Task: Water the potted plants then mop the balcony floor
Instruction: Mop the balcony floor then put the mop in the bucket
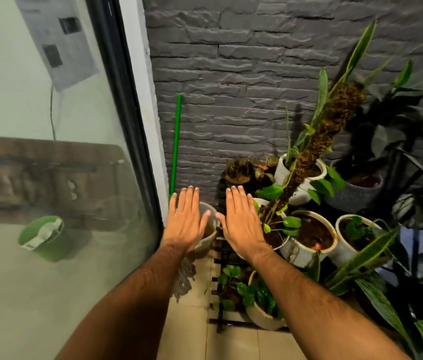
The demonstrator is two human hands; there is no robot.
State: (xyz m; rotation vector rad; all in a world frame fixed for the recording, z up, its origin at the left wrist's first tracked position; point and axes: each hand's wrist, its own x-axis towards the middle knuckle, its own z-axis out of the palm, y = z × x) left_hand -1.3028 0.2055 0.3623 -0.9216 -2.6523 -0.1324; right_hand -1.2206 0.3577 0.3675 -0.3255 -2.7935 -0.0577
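Both my hands are stretched out flat in front of me, palms down, fingers straight, holding nothing. My left hand (185,219) hovers over a pale bucket (209,239) on the floor. My right hand (241,220) is just beside it, in front of the potted plants. A mop with a green handle (176,141) leans in the corner against the brick wall; its grey string head (185,278) lies on the tiles below my left wrist. Several potted plants (312,236) in white and grey pots stand on a black rack (219,289) at the right.
A large glass door (57,178) with a dark frame fills the left; a green bucket (45,237) shows in it. The grey brick wall (244,87) closes the far side. Beige floor tiles (231,344) run between door and rack. Long leaves crowd the right edge.
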